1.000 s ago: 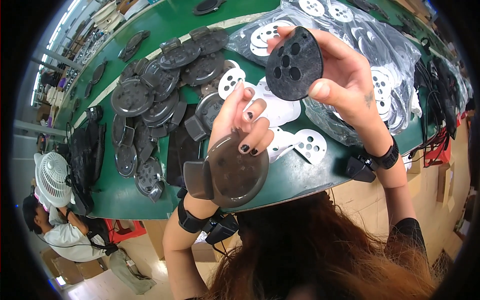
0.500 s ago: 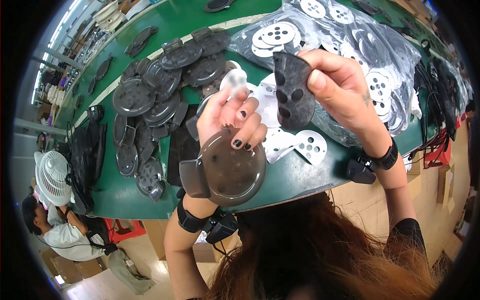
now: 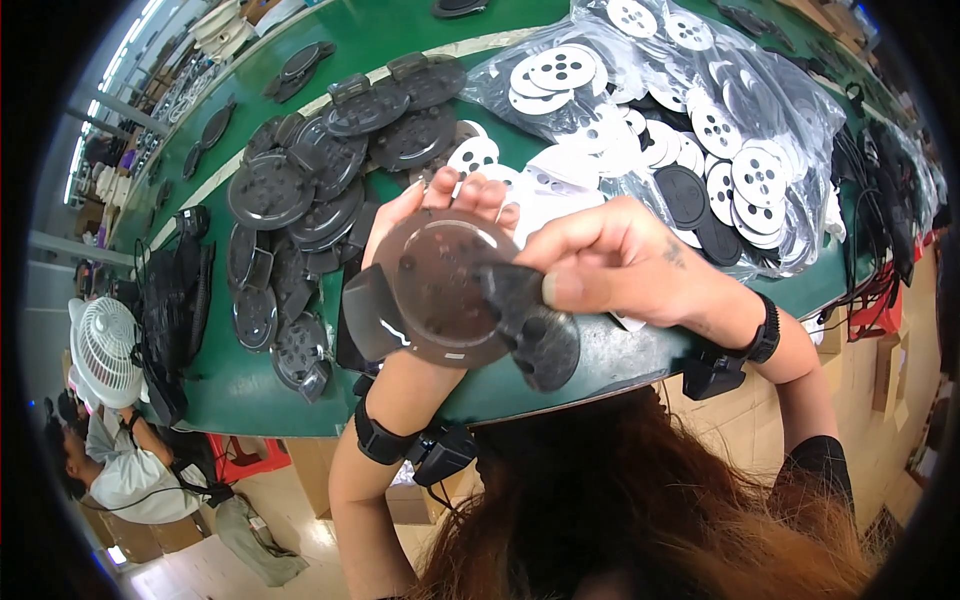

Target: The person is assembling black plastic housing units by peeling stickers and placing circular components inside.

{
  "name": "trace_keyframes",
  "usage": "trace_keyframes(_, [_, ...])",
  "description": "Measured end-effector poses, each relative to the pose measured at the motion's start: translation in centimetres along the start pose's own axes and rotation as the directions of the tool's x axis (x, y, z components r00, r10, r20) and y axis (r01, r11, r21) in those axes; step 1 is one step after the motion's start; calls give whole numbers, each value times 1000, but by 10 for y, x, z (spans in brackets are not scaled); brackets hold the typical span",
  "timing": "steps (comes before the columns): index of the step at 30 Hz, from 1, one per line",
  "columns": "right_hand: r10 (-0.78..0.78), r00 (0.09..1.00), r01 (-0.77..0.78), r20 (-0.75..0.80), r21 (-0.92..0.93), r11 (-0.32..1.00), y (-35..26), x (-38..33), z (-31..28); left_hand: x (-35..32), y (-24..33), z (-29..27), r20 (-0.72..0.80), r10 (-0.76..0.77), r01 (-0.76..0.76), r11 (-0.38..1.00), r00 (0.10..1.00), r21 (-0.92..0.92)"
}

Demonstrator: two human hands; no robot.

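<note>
My left hand (image 3: pixel 462 192) grips a round, translucent dark grey plastic cover (image 3: pixel 425 285) from behind, fingers curled over its far edge. A flat tab sticks out from the cover's left side. In my right hand (image 3: pixel 625 262), thumb and forefinger pinch a thin black disc pad with holes (image 3: pixel 545 352), bent and slightly blurred. The pad overlaps the cover's right edge; whether they touch I cannot tell. Beyond my hands, white perforated discs (image 3: pixel 565 165) lie loose on the green table (image 3: pixel 600 365).
Several dark covers (image 3: pixel 270 190) are heaped at the left. A clear plastic bag (image 3: pixel 800 110) of white discs lies at the far right, with black discs (image 3: pixel 682 195) on it. A white fan (image 3: pixel 108 340) and a seated person (image 3: pixel 140 470) are at the far left.
My right hand has come down and left, bringing the black pad over the cover's right edge. My left hand has shifted the cover slightly up and to the left.
</note>
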State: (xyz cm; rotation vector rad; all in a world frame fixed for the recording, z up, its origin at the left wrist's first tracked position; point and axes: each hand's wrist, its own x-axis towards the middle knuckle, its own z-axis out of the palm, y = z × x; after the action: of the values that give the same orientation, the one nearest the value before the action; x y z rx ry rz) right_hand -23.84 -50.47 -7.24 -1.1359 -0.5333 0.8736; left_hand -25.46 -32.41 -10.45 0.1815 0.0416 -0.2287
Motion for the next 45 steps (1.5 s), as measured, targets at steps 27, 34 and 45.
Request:
trace_keyframes(27, [-421, 901, 331, -102, -464, 822, -32, -2, -37, -18, -5, 30, 27, -268, 268, 963, 963, 21])
trace_keyframes(34, [-343, 934, 239, -100, -539, 808, -40, -7, -24, -10, -16, 34, -79, -343, 352, 908, 936, 229])
trace_keyframes(45, [-515, 857, 333, 2, -766, 550, -36, -8, -28, -9, -20, 31, -121, -418, 435, 872, 900, 222])
